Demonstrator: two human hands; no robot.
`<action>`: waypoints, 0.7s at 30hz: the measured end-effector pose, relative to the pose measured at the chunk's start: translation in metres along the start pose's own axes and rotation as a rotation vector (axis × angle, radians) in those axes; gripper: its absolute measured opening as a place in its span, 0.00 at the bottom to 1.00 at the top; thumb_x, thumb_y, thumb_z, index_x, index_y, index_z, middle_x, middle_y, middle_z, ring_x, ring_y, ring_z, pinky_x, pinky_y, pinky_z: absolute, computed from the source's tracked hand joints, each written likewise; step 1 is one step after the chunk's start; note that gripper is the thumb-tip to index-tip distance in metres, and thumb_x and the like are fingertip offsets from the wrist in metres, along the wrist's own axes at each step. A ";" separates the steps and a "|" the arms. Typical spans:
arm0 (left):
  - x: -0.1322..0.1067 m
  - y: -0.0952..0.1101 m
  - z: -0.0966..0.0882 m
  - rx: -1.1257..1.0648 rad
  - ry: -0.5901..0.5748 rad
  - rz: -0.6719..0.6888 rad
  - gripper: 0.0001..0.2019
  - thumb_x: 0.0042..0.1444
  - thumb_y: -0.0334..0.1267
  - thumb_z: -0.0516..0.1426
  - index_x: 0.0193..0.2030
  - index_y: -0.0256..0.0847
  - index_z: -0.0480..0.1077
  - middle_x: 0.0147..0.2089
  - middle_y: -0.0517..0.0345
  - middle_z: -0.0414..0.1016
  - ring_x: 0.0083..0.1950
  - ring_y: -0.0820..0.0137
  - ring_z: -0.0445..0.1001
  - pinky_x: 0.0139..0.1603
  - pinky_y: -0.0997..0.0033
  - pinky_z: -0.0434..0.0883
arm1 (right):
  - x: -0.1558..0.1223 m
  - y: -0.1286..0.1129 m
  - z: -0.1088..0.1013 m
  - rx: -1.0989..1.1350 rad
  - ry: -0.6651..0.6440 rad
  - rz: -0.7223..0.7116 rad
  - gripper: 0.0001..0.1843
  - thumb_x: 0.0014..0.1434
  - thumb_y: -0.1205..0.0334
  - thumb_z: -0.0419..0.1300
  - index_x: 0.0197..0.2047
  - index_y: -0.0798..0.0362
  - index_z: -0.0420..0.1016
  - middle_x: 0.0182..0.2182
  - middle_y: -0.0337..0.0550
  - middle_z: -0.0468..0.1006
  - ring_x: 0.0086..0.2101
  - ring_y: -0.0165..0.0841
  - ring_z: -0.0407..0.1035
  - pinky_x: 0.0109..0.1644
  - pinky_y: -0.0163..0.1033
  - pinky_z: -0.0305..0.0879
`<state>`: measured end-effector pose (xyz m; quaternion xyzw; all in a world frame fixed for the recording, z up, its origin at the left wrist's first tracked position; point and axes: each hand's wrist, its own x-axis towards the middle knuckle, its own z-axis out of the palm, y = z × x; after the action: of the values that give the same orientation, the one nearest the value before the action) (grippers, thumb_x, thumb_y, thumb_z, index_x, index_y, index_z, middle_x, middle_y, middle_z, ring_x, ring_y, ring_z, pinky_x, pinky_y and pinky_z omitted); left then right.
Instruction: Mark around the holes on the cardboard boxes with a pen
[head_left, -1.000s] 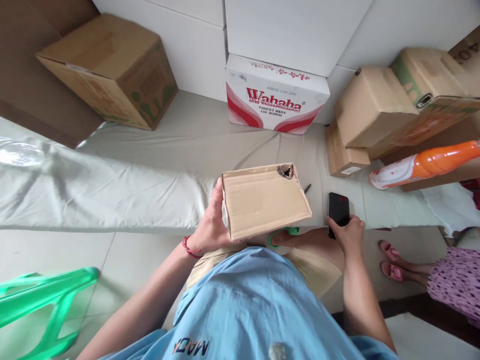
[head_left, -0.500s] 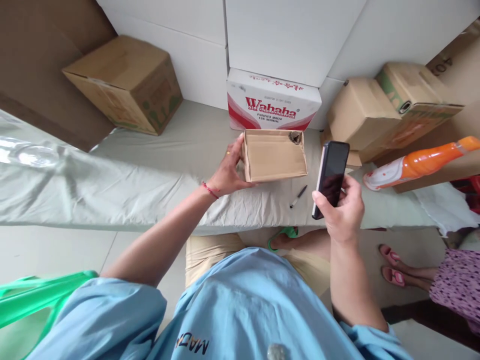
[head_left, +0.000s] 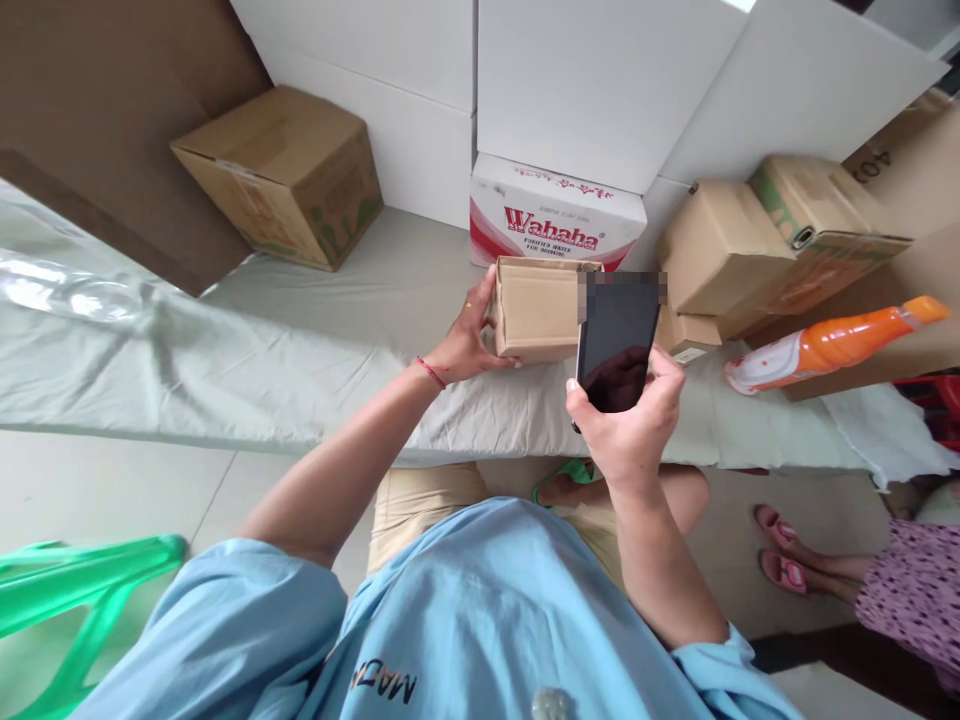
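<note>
My left hand (head_left: 469, 335) grips the left end of a small brown cardboard box (head_left: 536, 310), thumb along the near side and fingers on the far side. In my right hand (head_left: 634, 425) is a smartphone (head_left: 619, 345) with a dark screen, held upright. The phone covers the right end of the cardboard box from view; whether the two touch, I cannot tell. Just behind the small box stands a white and red Wahaba water carton (head_left: 555, 215). The pen is out of sight behind the phone and my right hand.
A larger cardboard box (head_left: 285, 180) stands at the back left of the cloth-covered table (head_left: 337, 340). Several boxes (head_left: 727, 245) and an orange bottle (head_left: 840, 345) stand at the right. A clear bottle lies far left, a green stool (head_left: 97, 590) below it. Another person's feet (head_left: 787, 550) show lower right.
My right hand has moved left with the phone, which now overlaps the small box's right end. My left hand keeps its grip on the box. The whole view has shifted slightly.
</note>
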<state>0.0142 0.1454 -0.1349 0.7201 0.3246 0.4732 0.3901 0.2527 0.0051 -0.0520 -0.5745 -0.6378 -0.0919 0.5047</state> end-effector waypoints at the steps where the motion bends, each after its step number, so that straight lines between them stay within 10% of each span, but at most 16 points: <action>1: 0.000 -0.002 0.000 0.008 -0.005 0.010 0.80 0.40 0.60 0.81 0.88 0.50 0.35 0.89 0.37 0.34 0.87 0.30 0.40 0.72 0.37 0.73 | 0.001 -0.002 0.001 -0.009 0.000 -0.009 0.41 0.57 0.44 0.72 0.65 0.50 0.61 0.55 0.54 0.73 0.56 0.49 0.75 0.60 0.61 0.77; 21: -0.004 -0.004 0.000 0.003 0.007 -0.013 0.80 0.37 0.61 0.82 0.88 0.55 0.35 0.88 0.39 0.38 0.87 0.30 0.40 0.75 0.36 0.71 | 0.011 -0.016 0.007 -0.046 -0.051 -0.012 0.45 0.63 0.38 0.69 0.71 0.48 0.54 0.66 0.63 0.62 0.69 0.57 0.63 0.71 0.73 0.67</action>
<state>0.0125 0.1438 -0.1401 0.7170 0.3313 0.4727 0.3909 0.2375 0.0125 -0.0396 -0.5845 -0.6514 -0.0948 0.4743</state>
